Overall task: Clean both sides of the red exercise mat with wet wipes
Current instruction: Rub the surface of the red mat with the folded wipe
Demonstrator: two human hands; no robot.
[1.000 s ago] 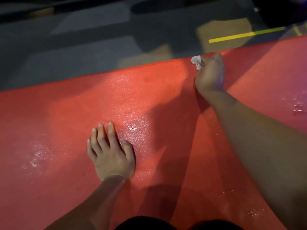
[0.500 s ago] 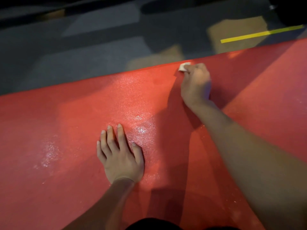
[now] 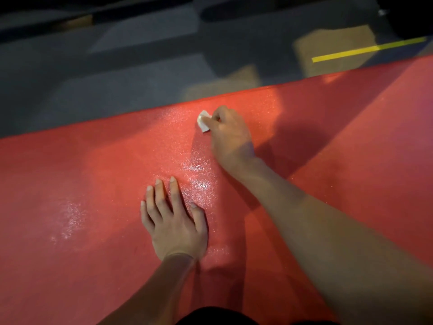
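Observation:
The red exercise mat point(image 3: 93, 184) lies flat across the floor and fills most of the view, with wet shiny patches on it. My left hand point(image 3: 174, 221) rests flat on the mat near the middle, fingers straight and spread. My right hand point(image 3: 230, 134) reaches toward the mat's far edge and grips a small white wet wipe point(image 3: 203, 120), which is pressed on the mat surface. Only a corner of the wipe shows beyond my fingers.
Dark grey carpet point(image 3: 117, 73) with lighter and tan squares lies beyond the mat's far edge. A yellow tape line point(image 3: 367, 49) runs on the floor at the upper right. Dark shapes sit along the top edge.
My right hand has slid the wipe leftward along the far part of the mat and slightly toward me. My left hand stays flat in place on the mat.

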